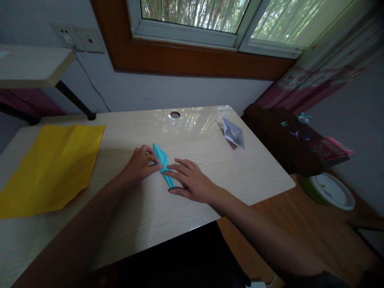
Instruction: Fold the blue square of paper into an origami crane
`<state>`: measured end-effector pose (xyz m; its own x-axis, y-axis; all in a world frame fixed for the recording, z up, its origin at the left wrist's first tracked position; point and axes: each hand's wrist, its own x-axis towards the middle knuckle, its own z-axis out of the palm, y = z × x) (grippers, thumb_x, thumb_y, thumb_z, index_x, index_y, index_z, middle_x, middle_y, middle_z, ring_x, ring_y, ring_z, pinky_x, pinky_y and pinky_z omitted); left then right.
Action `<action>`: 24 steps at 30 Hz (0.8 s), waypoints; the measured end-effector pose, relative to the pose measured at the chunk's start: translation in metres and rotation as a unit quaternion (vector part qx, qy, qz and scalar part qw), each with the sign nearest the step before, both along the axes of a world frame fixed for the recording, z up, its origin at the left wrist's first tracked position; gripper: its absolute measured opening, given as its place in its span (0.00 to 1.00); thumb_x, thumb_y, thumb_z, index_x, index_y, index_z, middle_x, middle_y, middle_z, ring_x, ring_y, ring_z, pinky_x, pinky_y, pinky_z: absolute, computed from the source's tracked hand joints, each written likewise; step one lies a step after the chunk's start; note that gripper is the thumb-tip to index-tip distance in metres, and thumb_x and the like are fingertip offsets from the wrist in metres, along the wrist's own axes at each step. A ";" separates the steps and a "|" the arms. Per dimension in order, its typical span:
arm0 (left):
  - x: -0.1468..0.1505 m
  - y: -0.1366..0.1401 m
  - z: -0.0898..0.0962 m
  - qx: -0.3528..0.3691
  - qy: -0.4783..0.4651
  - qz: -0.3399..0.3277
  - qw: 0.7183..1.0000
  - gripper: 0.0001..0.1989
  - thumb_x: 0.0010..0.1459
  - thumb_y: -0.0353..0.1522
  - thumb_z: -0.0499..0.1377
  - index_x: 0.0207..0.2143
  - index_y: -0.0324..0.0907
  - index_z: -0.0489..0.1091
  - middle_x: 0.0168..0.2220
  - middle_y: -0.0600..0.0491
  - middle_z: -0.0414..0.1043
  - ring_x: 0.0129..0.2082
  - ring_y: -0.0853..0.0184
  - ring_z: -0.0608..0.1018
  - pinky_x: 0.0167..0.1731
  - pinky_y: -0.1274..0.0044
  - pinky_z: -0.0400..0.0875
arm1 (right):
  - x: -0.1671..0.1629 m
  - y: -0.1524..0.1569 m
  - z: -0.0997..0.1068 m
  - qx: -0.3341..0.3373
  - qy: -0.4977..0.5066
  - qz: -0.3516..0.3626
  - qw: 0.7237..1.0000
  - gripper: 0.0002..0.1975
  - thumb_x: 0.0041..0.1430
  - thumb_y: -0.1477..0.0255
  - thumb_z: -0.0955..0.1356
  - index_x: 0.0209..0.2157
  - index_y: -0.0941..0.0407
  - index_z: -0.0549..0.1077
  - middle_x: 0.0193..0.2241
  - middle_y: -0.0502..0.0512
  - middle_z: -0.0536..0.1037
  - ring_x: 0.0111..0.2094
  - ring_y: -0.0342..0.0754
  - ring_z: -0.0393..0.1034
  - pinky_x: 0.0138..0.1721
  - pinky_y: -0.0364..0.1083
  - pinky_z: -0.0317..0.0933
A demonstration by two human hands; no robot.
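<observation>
A narrow piece of folded turquoise paper (161,155) lies on the pale desk, pointed at its far end and slanting toward me. My left hand (142,163) is closed at its left edge, thumb and fingertips pinching the paper near the middle. From the right, my right hand (192,181) rests with fingers stretched out and apart. Its fingertips touch the paper's middle, and the thumb lies by the near end. Part of the paper's near half is covered by these fingers.
A large yellow sheet (57,164) lies on the desk's left side. A folded white paper shape (233,133) stands near the right edge. At the back are a round cable hole (175,115) and a shelf leg (76,101). A lidded bin (333,191) stands on the floor.
</observation>
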<state>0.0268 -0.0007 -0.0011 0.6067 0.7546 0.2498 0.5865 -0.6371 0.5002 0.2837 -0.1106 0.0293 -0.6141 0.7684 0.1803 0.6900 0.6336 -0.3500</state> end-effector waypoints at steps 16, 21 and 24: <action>0.005 -0.005 -0.001 0.000 0.032 -0.016 0.999 0.09 0.60 0.41 0.64 0.33 0.47 0.81 0.45 0.50 0.68 0.47 0.58 0.72 0.51 0.62 0.65 | -0.001 -0.004 0.000 0.041 -0.032 0.021 0.998 0.23 0.67 0.56 0.68 0.62 0.40 0.70 0.64 0.54 0.68 0.71 0.65 0.49 0.67 0.69 0.50; 0.010 -0.006 -0.005 0.020 0.050 0.004 0.999 0.10 0.62 0.39 0.63 0.32 0.45 0.79 0.44 0.49 0.68 0.46 0.57 0.71 0.50 0.61 0.65 | 0.000 -0.005 0.001 0.040 -0.057 0.024 0.997 0.22 0.69 0.55 0.65 0.62 0.42 0.70 0.65 0.54 0.67 0.71 0.65 0.48 0.68 0.68 0.48; 0.013 -0.006 -0.005 0.035 0.053 0.005 0.998 0.11 0.63 0.39 0.62 0.32 0.43 0.78 0.44 0.48 0.67 0.46 0.57 0.71 0.50 0.62 0.65 | 0.000 -0.006 0.001 0.039 -0.060 0.022 0.997 0.23 0.69 0.54 0.65 0.62 0.42 0.69 0.66 0.53 0.67 0.71 0.65 0.48 0.68 0.68 0.48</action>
